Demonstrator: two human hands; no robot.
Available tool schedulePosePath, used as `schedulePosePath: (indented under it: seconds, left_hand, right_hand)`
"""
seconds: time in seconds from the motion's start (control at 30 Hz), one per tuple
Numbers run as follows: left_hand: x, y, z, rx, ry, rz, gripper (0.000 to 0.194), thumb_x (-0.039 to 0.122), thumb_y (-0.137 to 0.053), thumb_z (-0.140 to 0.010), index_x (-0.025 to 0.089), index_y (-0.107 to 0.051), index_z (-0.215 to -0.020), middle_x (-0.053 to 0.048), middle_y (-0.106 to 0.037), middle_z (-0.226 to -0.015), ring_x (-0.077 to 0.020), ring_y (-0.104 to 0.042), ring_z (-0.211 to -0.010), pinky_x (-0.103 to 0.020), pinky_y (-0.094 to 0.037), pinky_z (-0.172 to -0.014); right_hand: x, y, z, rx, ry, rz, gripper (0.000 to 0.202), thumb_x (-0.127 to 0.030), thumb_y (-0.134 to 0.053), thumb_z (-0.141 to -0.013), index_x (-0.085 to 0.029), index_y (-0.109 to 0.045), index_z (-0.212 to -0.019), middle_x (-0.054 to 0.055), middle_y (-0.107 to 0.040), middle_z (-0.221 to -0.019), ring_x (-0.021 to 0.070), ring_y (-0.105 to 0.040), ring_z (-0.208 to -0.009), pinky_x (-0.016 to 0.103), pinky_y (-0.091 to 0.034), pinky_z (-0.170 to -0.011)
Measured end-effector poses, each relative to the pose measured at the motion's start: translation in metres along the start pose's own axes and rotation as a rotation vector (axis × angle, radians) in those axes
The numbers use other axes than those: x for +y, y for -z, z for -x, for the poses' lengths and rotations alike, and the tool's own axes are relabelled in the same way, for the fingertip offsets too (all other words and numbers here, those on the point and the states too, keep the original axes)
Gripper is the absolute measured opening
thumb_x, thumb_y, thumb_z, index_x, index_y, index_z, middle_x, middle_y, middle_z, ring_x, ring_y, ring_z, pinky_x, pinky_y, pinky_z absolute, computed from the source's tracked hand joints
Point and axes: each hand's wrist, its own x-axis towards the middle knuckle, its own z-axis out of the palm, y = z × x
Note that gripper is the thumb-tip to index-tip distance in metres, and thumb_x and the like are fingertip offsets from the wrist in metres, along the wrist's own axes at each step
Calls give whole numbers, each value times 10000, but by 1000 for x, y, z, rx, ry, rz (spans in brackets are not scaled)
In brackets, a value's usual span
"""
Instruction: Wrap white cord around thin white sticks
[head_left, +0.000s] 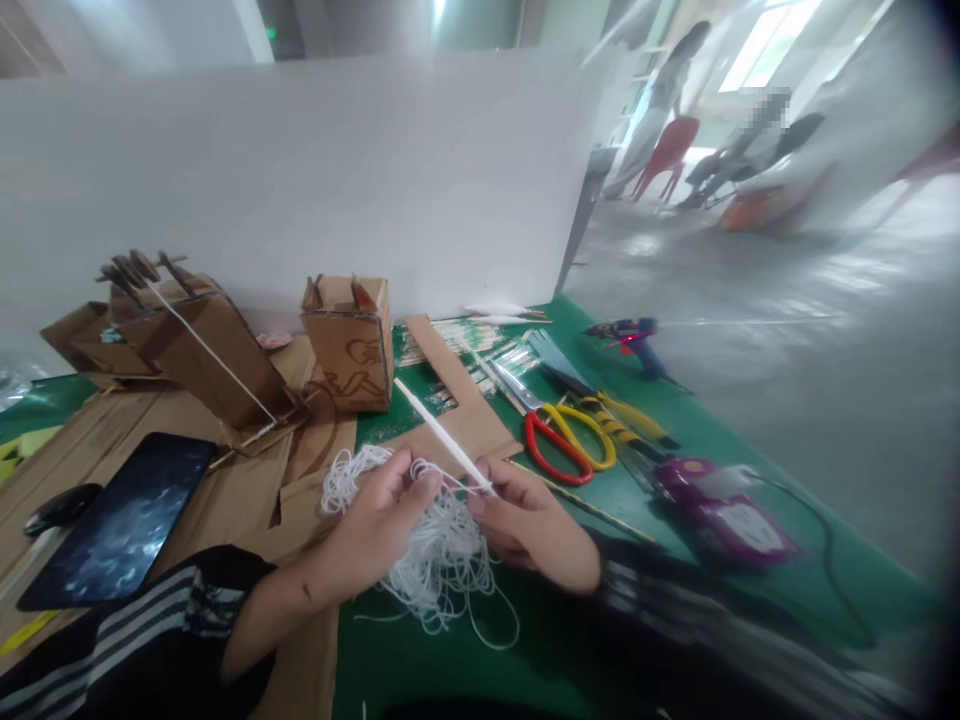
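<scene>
My right hand (529, 518) is closed around the lower end of a slim stick wrapped in white string (439, 428), which slants up and to the left. My left hand (390, 515) pinches a strand of the white string, and a short length runs across to the stick near my right fingers. Below and between both hands lies a loose tangle of white string (442, 560) on the green table (390, 670). Part of the tangle shows beyond the left hand.
Scissors (559, 445), pliers (637, 420), a glue gun (634, 340) and a purple power strip (727, 510) lie right. Cardboard boxes (349, 350), a cardboard piece with string (217, 360) and a tablet (120, 520) are left. A white panel (300, 180) stands behind; people sit and stand farther off.
</scene>
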Motion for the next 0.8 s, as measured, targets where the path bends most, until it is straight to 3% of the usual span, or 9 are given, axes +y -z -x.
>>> schedulePosePath:
  seconds: [0.2,0.4,0.63,0.8]
  left_hand:
    - [6,0,-2,15,-44,-23,149,352,-499,-912,212,-544,-937,13,-578,-820,-125,-508,-719,-249,-399,-670]
    - [7,1,-1,19,-10,-42,148,302,-447,-920,214,-567,-921,10,-595,-760,-133,-537,-695,-252,-409,-657]
    - [1,1,-2,32,-16,131,153,281,-440,-891,207,-574,-896,-18,-625,-845,-167,-587,-760,-310,-462,-728]
    - [4,4,-1,-98,0,132,196,180,-394,-801,193,-541,-929,-21,-578,-766,-164,-550,-689,-299,-448,-625]
  right_hand:
    - [0,1,0,26,-13,-49,303,-381,-681,-782,-206,-435,-768,-153,-307,-429,7,-176,-324,98,-193,-285]
    - [-1,0,0,69,9,80,275,-366,-680,-772,-200,-467,-824,-132,-407,-500,0,-238,-303,119,-196,-280]
    - [-7,-3,0,32,1,247,282,-347,-704,-756,-177,-483,-800,-87,-471,-570,21,-373,-377,155,-283,-336]
    - [-4,-2,-1,60,16,272,234,-341,-658,-791,-178,-491,-775,-92,-447,-521,25,-344,-358,165,-252,-336]
